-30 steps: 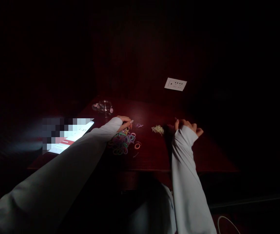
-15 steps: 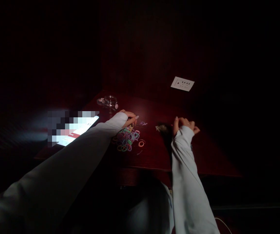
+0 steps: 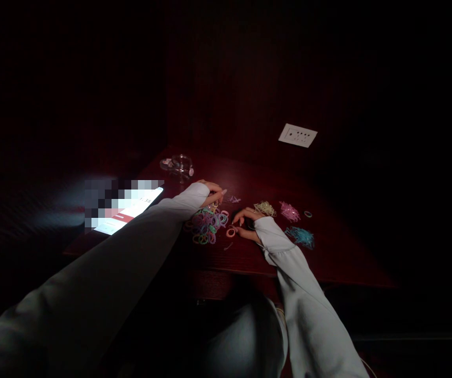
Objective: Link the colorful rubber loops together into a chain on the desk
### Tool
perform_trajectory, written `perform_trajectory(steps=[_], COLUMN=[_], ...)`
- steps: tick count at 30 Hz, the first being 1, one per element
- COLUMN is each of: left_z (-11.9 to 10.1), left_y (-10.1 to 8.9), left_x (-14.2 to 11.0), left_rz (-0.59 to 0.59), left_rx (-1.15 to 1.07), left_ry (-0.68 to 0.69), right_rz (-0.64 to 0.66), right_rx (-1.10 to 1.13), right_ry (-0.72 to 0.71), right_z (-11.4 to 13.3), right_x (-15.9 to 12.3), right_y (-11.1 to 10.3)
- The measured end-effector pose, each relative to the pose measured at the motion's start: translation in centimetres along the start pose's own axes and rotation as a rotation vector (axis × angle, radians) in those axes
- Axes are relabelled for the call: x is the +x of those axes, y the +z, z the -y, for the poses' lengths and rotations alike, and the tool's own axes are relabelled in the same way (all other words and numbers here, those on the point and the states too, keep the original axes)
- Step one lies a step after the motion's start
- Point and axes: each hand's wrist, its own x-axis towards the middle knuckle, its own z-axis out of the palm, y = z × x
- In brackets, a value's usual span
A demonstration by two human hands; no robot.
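A heap of colourful small hair ties (image 3: 206,228) lies on the dark red table. Over its far edge rests my left hand (image 3: 213,193), its fingers and thumb drawn together; what they pinch, if anything, is too small and dim to make out. An orange hair tie (image 3: 230,232) lies just right of the heap. My right hand (image 3: 248,223) is at this orange tie, thumb and forefinger curved and apart, the tips close beside it. A small purple cluster (image 3: 234,199) lies between the hands, toward the back.
Beyond my right wrist lie sorted piles of thin bands: yellow (image 3: 265,208), pink (image 3: 289,211) and blue (image 3: 301,237). A single ring (image 3: 308,214) lies to their right. A clear jar (image 3: 182,165) stands back left, and a lit phone (image 3: 131,210) is at the left edge. A wall socket (image 3: 297,135) is behind.
My right hand has moved left from beside the sorted piles to the orange hair tie, uncovering the pink and blue piles. My left hand stays by the heap. The view has shifted slightly.
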Motion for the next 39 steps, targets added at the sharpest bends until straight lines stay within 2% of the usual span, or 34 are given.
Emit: perform_trajectory(steps=[8, 12, 15, 20, 23, 26, 29, 32, 35, 38, 39], left_z=[0.1, 0.3, 0.4, 0.7, 0.7, 0.6, 0.4, 0.4, 0.5, 0.6, 0.6], left_y=[0.1, 0.1, 0.2, 0.2, 0.2, 0.2, 0.1, 0.1, 0.1, 0.3, 0.3], left_x=[0.0, 0.2, 0.4, 0.5, 0.5, 0.4, 0.4, 0.3, 0.2, 0.2, 0.2], left_rz=[-0.003, 0.006, 0.015, 0.056, 0.066, 0.069, 0.074, 0.074, 0.061, 0.06, 0.063], left_rx=[-0.003, -0.002, -0.005, -0.006, -0.006, 0.006, 0.026, 0.03, 0.013, 0.013, 0.017], left_ry=[0.0, 0.006, 0.012, 0.023, 0.014, -0.002, -0.014, -0.014, 0.019, 0.038, 0.038], right_rz=[-0.018, -0.103, -0.165, -0.127, -0.091, -0.085, -0.131, -0.246, -0.402, -0.566, -0.574], right_rx=[0.155, 0.289, 0.449, 0.856, 1.086, 1.155, 1.086, 0.893, 0.497, -0.01, -0.17], right_ry=[0.033, 0.114, 0.192, 0.258, 0.24, 0.21, 0.199, 0.223, 0.298, 0.395, 0.44], right_z=[1.0, 1.5, 1.7, 1.4, 1.0, 0.9, 1.1, 1.2, 0.3, -1.3, -1.8], right_x=[0.0, 0.5, 1.0, 1.4, 1.3, 1.1, 0.9, 0.2, -1.2, -3.1, -3.7], right_y=[0.7, 1.0, 0.8, -0.3, -0.8, -1.1, -1.1, -1.7, -3.6, -7.0, -8.1])
